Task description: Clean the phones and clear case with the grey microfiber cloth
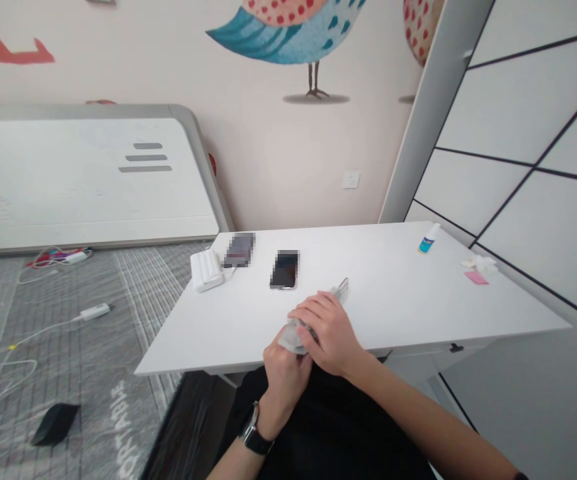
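Note:
My left hand (287, 367), with a black-banded watch (251, 427) on its wrist, is closed around a crumpled light-grey cloth (292, 339) at the table's front edge. From the right, my right hand (331, 333) lies over the cloth, its fingers bent and pressed against it. Just beyond the right knuckles a small clear or silvery flat object (341, 289) shows; the hand hides its near end, so I cannot tell whether it is held. A dark phone (285, 270) lies flat on the table, a little beyond both hands.
On the white table (388, 293), a white power bank (207, 270) and a second dark phone (239, 250) lie at the left. A small blue-labelled bottle (429, 239) and a pink slip (477, 277) are at the right. A charger (95, 311) and cables lie on the grey bedding.

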The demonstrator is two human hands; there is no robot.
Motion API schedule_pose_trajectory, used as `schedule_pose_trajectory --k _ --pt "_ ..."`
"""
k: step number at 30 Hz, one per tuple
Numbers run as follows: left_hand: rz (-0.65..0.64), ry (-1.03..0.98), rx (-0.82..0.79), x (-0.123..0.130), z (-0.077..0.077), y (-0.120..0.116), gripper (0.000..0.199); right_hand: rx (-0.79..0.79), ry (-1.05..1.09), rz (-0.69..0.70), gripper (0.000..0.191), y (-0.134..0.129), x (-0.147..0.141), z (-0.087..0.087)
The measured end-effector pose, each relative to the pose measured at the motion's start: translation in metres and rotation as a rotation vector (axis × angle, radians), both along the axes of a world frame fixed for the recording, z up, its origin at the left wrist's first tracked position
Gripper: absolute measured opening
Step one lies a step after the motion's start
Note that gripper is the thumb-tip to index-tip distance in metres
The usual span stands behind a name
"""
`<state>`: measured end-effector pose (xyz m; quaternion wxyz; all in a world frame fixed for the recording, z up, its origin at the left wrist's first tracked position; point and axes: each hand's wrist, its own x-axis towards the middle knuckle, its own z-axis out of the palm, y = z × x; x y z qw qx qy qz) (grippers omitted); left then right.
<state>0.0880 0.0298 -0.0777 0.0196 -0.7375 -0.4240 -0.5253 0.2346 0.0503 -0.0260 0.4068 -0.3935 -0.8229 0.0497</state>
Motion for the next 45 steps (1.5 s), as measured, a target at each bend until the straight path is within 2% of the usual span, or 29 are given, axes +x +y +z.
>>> schedule_pose_trajectory --k 2,4,7,10,13,18,21,23,26,29,33,38,40,43,45 --pt "0.008 -0.037 -0.011 0.005 0.006 0.0 0.025 0.056 0.091 -0.005 0.033 -0.011 -0.012 0.005" --pt "0.004 -0.085 -0.038 0.011 0.015 0.001 0.023 0.096 0.196 -0.076 0.032 -0.014 -0.017 0.011" --pt "-0.055 -0.245 -0.075 0.024 0.033 0.006 0.021 0.049 0.397 -0.126 0.028 -0.011 -0.013 0.02" --pt "-0.152 -0.354 -0.106 0.038 0.047 0.011 0.017 -0.027 0.651 -0.076 0.027 -0.006 -0.007 0.024" --pt "-0.234 -0.363 -0.135 0.049 0.052 0.017 0.009 -0.087 0.859 -0.044 0.03 -0.003 -0.004 0.025" --pt "-0.261 -0.282 -0.182 0.053 0.05 0.03 0.004 -0.111 0.982 -0.147 0.037 0.002 0.001 0.024" --pt "-0.257 -0.214 -0.238 0.05 0.051 0.036 0.005 -0.107 0.966 -0.197 0.038 0.006 0.002 0.023" --pt "-0.231 -0.169 -0.267 0.048 0.053 0.036 0.014 -0.07 0.928 -0.212 0.039 0.008 0.003 0.023" --pt "-0.174 -0.104 -0.276 0.046 0.057 0.033 0.022 0.067 0.785 -0.205 0.035 0.008 0.007 0.024" --pt "-0.146 -0.077 -0.292 0.047 0.061 0.029 0.017 0.223 0.616 -0.204 0.031 0.006 0.01 0.028" --pt "-0.18 -0.137 -0.33 0.05 0.058 0.034 0.012 0.375 0.34 -0.211 0.027 0.0 0.008 0.034" --pt "-0.192 -0.253 -0.357 0.05 0.047 0.044 0.012 0.501 0.047 -0.078 0.021 0.006 0.007 0.037" --pt "-0.215 -0.3 -0.373 0.048 0.046 0.044 0.012 0.491 0.023 -0.122 0.021 0.012 0.009 0.038" --pt "-0.313 -0.391 -0.446 0.045 0.047 0.043 0.014 0.384 0.102 -0.254 0.018 0.016 0.01 0.04" --pt "-0.354 -0.417 -0.488 0.043 0.045 0.045 0.014 0.363 0.1 -0.22 0.008 0.014 0.007 0.042"
